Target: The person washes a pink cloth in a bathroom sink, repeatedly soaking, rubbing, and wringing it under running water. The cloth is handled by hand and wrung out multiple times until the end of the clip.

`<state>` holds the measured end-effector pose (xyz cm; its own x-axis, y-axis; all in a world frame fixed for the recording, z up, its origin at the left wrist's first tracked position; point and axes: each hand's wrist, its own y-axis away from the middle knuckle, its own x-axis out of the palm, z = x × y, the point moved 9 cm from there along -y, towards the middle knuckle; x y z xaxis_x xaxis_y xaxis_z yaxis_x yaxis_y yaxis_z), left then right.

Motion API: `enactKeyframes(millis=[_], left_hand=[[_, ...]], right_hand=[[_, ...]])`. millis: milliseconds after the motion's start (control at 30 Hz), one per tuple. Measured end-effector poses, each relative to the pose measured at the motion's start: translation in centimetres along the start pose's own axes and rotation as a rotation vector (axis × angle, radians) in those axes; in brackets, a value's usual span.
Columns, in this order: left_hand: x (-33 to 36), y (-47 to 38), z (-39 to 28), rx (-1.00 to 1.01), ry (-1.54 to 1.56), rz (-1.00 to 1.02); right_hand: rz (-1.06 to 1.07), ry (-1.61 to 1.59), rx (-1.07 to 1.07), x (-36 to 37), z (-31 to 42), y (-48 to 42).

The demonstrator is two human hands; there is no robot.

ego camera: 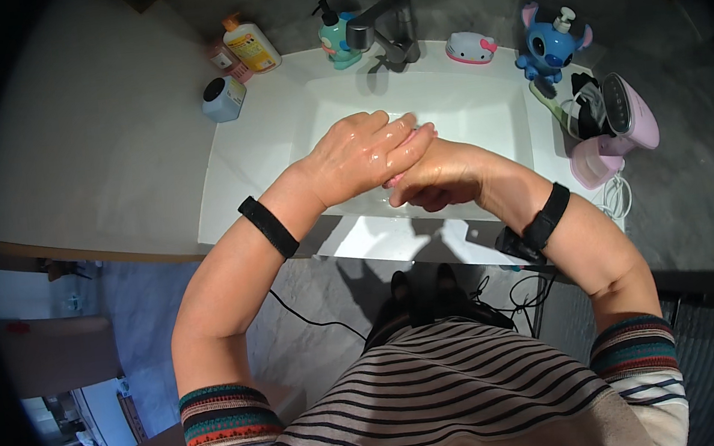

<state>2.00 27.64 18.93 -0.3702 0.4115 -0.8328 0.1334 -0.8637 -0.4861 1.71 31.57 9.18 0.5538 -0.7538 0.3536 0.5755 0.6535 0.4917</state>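
Observation:
Wet and glossy, my left hand lies over my right hand above a white washbasin. The left fingers slant across towards the right hand, whose fingers are curled with the thumb low. A strip of something pink shows between the two hands. Most of it is covered, so what it is cannot be made out. Behind the hands stands a dark grey faucet; no running water is visible from its spout. A black band circles each of my forearms.
Along the counter stand a yellow-labelled pump bottle, a blue bottle, a teal dispenser, a Hello Kitty case and a blue Stitch dispenser. On the right are a green-handled brush, a pink handheld steamer and a white cord.

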Motion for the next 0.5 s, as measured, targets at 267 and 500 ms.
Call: enactKeyframes(millis=[267,500], left_hand=[[6.1,0.9,2.7,-0.395,0.080,0.198],[10.2,2.3,5.4,-0.833,0.208,0.445]], right_hand=[[-0.217,0.679,-0.062,-5.0,1.8,-1.3],[-0.492,1.323,-0.216,-7.3,4.9,-1.9]])
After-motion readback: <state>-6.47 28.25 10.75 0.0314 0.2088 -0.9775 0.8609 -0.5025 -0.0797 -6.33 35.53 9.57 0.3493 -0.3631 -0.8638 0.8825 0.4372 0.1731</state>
